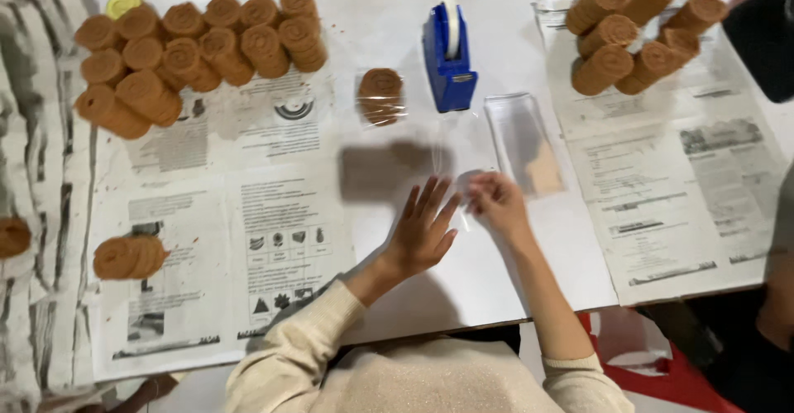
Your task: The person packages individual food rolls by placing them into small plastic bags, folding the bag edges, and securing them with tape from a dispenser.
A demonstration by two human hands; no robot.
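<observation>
My left hand hovers flat over the white table, fingers spread, holding nothing. Beside it my right hand pinches a strip of clear tape that runs up toward the blue tape dispenser. A clear plastic bag lies just right of my right hand. A small stack of brown round discs wrapped in clear plastic sits left of the dispenser. A motion-blurred dark patch covers the table above my left hand.
Piles of brown disc rolls lie on newspaper at the back left and back right. One short roll lies on newspaper at the left. A striped cloth hangs at the left edge. A dark object is at the far right.
</observation>
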